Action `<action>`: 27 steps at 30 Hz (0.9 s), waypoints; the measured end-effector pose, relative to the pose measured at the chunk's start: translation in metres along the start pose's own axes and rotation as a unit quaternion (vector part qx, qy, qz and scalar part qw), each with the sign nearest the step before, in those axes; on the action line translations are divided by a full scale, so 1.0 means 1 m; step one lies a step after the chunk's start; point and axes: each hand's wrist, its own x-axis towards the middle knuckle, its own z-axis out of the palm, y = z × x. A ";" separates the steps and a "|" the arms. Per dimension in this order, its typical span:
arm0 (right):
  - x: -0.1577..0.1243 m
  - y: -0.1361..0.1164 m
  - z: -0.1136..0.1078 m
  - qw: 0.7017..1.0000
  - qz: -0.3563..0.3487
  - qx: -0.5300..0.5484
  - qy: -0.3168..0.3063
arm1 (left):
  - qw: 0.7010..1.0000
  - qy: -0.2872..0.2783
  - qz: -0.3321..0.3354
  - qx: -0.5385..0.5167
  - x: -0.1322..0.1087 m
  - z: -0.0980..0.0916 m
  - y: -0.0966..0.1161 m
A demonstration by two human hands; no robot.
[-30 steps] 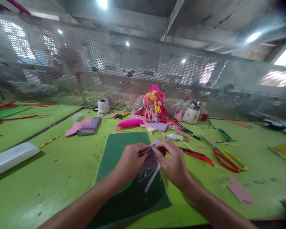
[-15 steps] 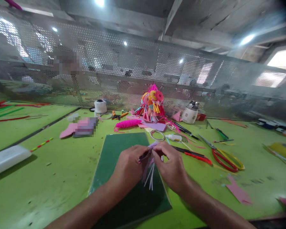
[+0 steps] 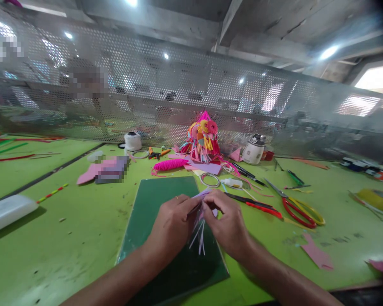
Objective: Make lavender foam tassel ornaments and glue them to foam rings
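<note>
Over a dark green cutting mat (image 3: 166, 191), my left hand (image 3: 174, 219) and my right hand (image 3: 226, 219) meet, both closed. Between their fingertips is a piece of lilac paper (image 3: 201, 194), its lower end cut into thin strips that hang down and fan out. My fingers cover most of its upper part. Behind the mat stands a colourful paper-tassel ornament (image 3: 204, 140) with yellow and pink discs. A roll of bright pink cord (image 3: 170, 165) lies to its left, near a flat purple paper piece (image 3: 207, 168).
Right of the mat lie a red-and-black cutter knife (image 3: 258, 205), scissors (image 3: 298, 208), a glue bottle (image 3: 232, 183), a tape roll (image 3: 210, 180) and pink paper scrap (image 3: 317, 253). At left are a white box (image 3: 11, 212) and pink paper (image 3: 94, 170). A perforated metal screen (image 3: 140, 93) closes off the back.
The hands stay together on the lilac paper, with slight finger shifts. The hanging strips have swung a little to the left, and the whole view has shifted slightly.
</note>
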 end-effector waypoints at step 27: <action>0.004 0.003 -0.007 0.995 0.054 0.065 -0.056 | 0.981 -0.040 -0.135 -0.135 0.002 0.000 0.000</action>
